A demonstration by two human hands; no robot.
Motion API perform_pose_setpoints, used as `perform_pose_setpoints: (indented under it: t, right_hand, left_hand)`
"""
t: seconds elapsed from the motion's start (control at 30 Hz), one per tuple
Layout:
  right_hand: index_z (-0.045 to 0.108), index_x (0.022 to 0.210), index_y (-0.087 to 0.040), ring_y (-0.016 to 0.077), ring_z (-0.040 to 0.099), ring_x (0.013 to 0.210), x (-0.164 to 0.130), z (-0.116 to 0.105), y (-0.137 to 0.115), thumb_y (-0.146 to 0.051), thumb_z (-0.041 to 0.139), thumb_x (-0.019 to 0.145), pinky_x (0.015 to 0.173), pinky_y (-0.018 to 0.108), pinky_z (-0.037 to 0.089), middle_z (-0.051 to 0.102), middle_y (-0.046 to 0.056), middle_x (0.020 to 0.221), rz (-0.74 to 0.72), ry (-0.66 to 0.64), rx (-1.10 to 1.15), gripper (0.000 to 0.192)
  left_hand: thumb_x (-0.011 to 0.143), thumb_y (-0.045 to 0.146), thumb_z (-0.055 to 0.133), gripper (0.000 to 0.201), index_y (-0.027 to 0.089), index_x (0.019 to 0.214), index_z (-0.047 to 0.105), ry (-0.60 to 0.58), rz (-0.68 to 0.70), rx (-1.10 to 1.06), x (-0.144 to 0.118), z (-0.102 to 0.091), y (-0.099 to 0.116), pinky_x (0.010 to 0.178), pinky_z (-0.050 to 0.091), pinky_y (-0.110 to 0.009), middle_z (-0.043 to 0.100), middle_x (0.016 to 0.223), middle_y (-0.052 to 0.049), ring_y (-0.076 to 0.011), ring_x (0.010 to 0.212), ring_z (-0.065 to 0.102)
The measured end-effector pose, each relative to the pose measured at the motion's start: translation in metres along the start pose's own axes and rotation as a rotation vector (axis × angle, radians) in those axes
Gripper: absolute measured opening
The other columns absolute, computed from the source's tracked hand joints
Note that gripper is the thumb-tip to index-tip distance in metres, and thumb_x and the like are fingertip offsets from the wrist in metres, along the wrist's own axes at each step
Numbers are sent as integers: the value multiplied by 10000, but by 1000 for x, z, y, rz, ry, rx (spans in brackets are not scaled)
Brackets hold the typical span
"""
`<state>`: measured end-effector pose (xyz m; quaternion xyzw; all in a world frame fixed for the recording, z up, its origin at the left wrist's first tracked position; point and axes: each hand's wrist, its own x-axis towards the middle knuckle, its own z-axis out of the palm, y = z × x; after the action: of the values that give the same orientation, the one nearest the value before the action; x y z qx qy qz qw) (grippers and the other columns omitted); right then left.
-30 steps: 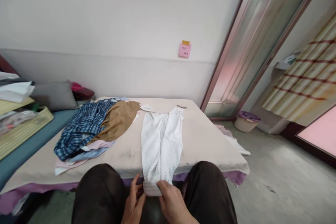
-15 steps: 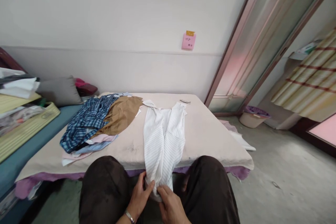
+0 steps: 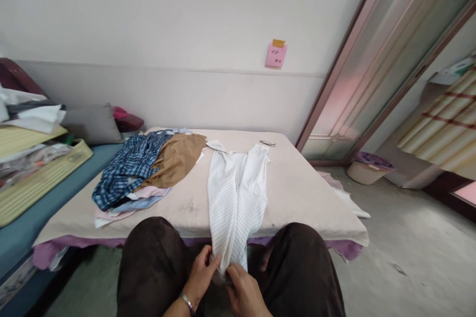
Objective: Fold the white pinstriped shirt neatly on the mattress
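Since the earlier frames, both hands have drawn the near end of the white striped shirt point(image 3: 237, 195) lower between the knees, and the folded cuff-like edge visible a second ago is now bunched inside the fingers. Left hand point(image 3: 201, 277), at lower centre of the frame, has its grip closed on the shirt's left near edge, fingers curled over the cloth; a metal bracelet point(image 3: 186, 301) sits on that wrist. Right hand point(image 3: 243, 290), just to the right of it, also has its grip closed, thumb and fingers pinching the same bunched end. The two hands are nearly touching. The shirt lies lengthwise on the bed point(image 3: 297, 193), collar end toward the wall at upper centre, near end hanging over the bed's front edge into the hands. Dark trousers point(image 3: 156, 262) cover both knees on either side of the hands. At centre left on the bed lies a pile of garments: a blue plaid shirt point(image 3: 130, 168), a brown garment point(image 3: 174, 156) overlapping it, and pink and pale blue pieces beneath. A pink note point(image 3: 275, 54) is stuck to the wall at upper centre.
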<state>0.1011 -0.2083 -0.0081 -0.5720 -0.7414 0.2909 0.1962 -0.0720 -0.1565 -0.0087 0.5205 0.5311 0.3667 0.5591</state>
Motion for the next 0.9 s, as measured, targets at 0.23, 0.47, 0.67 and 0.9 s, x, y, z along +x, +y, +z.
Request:
perform_pose_setpoints:
  t: [0.23, 0.47, 0.67, 0.9]
  right_hand:
    - [601, 1011, -241, 206, 647, 988, 0, 6, 3, -95, 530, 756, 839, 264, 473, 668, 59, 1084, -16, 31, 27, 302]
    - [625, 1101, -233, 227, 673, 989, 25, -35, 10, -236, 547, 855, 845, 306, 499, 711, 69, 1055, 68, 281, 251, 258]
    - [580, 1001, -196, 238, 683, 852, 90, -101, 44, -364, 663, 768, 796, 351, 529, 714, 108, 976, 411, 644, 418, 299]
    - [516, 691, -230, 137, 453, 409, 149, -122, 46, -421, 705, 715, 406, 260, 351, 509, -22, 467, 569, 470, 776, 270]
  left_hand:
    - [816, 646, 611, 475, 178, 892, 633, 25, 2, 7, 3, 1, -12, 770, 462, -285, 651, 861, -28, -198, 850, 560]
    - [838, 641, 573, 469, 183, 898, 652, -6, 11, 6, 4, -2, -4, 799, 467, -288, 674, 880, -35, -215, 877, 584]
    - [837, 630, 573, 461, 180, 894, 654, 1, 21, 22, 8, -2, -9, 834, 468, -302, 694, 938, -56, -233, 922, 603]
    - [871, 596, 534, 431, 176, 885, 632, -4, 18, 68, 7, -4, -6, 825, 456, -291, 671, 907, -43, -223, 920, 598]
